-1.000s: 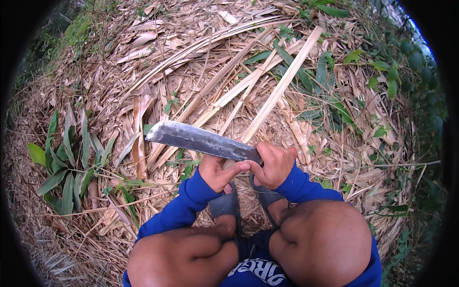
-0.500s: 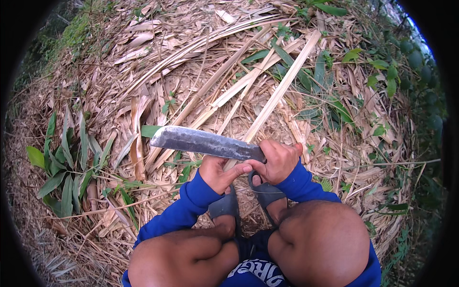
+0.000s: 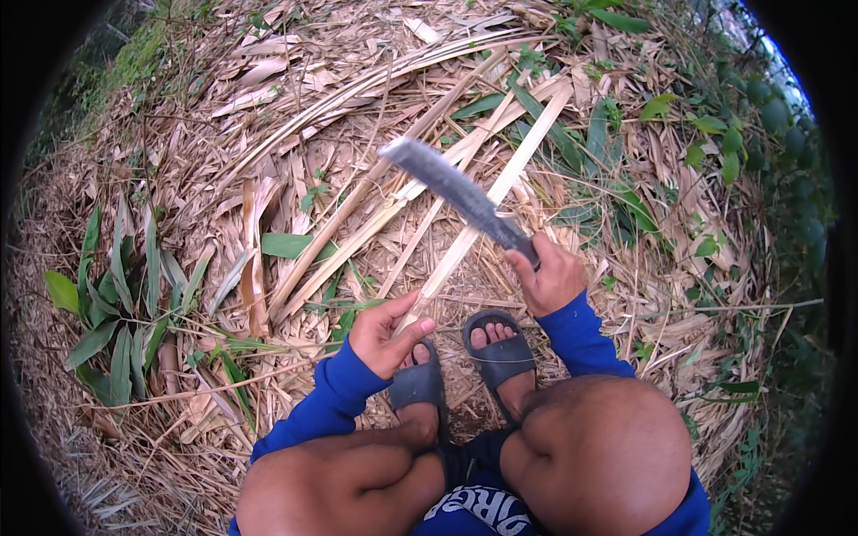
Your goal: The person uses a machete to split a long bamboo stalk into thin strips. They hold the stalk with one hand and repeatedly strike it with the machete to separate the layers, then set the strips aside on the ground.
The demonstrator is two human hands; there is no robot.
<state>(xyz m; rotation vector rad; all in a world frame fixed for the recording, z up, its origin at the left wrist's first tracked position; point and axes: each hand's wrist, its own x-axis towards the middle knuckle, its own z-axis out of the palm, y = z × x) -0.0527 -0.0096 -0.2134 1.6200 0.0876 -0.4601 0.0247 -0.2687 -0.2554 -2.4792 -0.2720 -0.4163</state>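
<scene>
My right hand (image 3: 556,279) is closed round the handle of a machete (image 3: 440,180). Its broad dark blade points up and to the left, with a pale worn tip, and is slightly smeared by motion. A long flat pale strip that looks like split bamboo (image 3: 527,154) slants from far right toward me. Its near end is pinched between the thumb and fingers of my left hand (image 3: 384,334). The blade crosses over the strip near its middle; whether it touches there I cannot tell. A thin sliver shows beside the blade at the crossing.
Dry leaves and husks (image 3: 259,71) cover the ground. More long split pieces (image 3: 366,188) lie beyond my left hand. A leafy green plant (image 3: 125,313) grows at the left, with vines (image 3: 733,143) along the right. My sandalled feet (image 3: 500,362) are just below the strip.
My hands have moved apart, the right one to the right with the machete. The blade has swung from nearly level to a steeper slant. The strip has shifted toward me.
</scene>
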